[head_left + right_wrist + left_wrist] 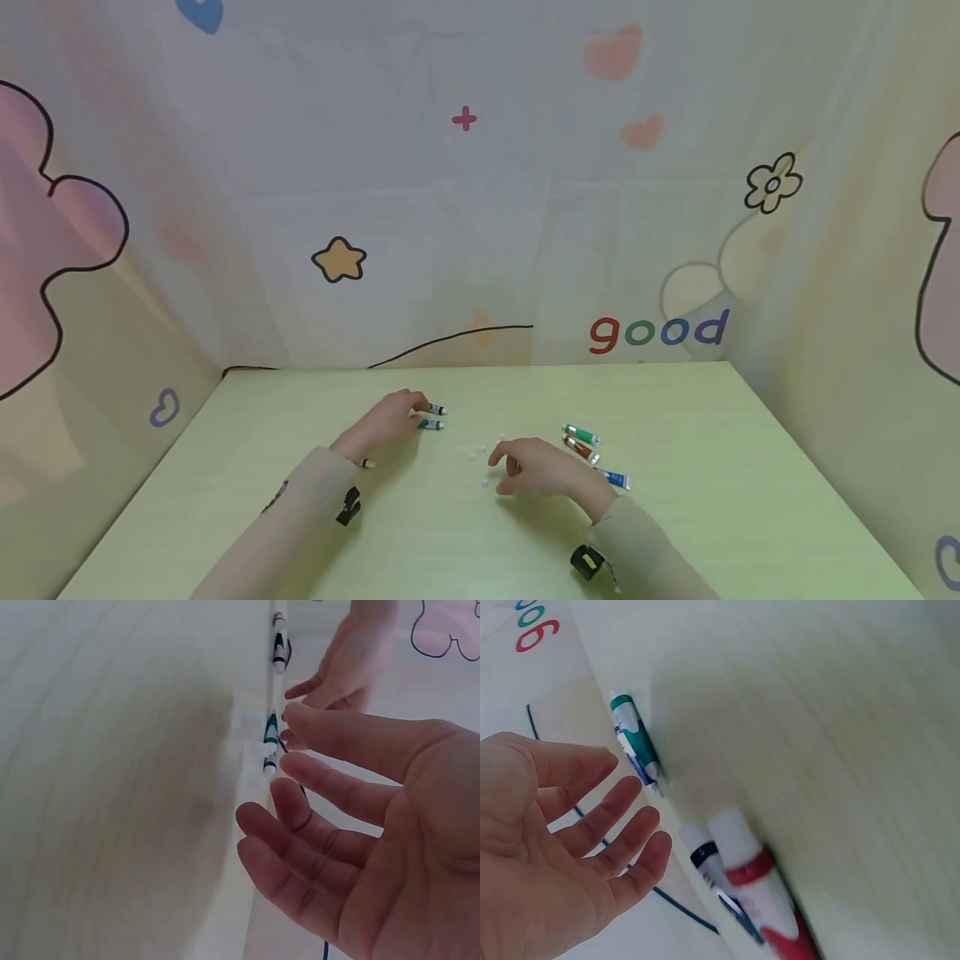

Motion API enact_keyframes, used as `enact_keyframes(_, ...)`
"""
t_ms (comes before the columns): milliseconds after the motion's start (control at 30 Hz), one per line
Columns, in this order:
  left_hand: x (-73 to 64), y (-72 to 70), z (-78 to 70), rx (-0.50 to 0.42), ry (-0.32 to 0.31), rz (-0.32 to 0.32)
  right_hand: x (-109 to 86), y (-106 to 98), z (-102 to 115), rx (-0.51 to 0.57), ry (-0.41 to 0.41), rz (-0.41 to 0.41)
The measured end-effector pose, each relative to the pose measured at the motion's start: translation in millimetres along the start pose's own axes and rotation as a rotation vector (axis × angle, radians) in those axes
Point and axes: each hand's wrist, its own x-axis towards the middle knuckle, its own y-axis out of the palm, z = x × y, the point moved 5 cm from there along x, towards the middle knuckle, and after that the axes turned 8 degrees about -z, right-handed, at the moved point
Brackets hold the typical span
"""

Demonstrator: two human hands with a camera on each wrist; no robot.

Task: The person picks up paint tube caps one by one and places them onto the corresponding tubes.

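On the left of the table, my left hand point(388, 421) reaches over a teal paint tube point(431, 424) and a dark-banded paint tube point(437, 409). In the left wrist view, that hand point(577, 840) has loosely bent fingers with nothing between them, beside the teal tube point(635, 735). A red paint tube point(769, 900) with a white cap lies close to a black-banded tube point(718, 877). My right hand point(543, 468) hovers around the middle, near several small white pieces point(484, 482). Its fingers point(322, 787) are apart and gently curved, holding nothing in the right wrist view.
Right of my right hand lie a green paint tube point(581, 434), a brown one point(580, 448) and a blue one point(617, 478). A tube end point(367, 463) shows by the left wrist. Behind the pale table point(675, 400) hangs a patterned cloth point(420, 208).
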Motion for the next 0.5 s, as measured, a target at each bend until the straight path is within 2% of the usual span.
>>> enact_keyframes(167, 8.2, 7.1, -2.2, 0.0, 0.016, 0.018, 5.6, 6, 1, -0.021, 0.02, 0.023)
enact_keyframes(333, 9.1, 12.3, -5.1, 0.007, 0.072, 0.037, 9.1, 10, 4, -0.028, 0.042, 0.018)
enact_keyframes(500, 8.6, 15.8, -4.3, 0.04, 0.087, 0.03, 10.5, 11, 8, -0.033, 0.05, 0.009)
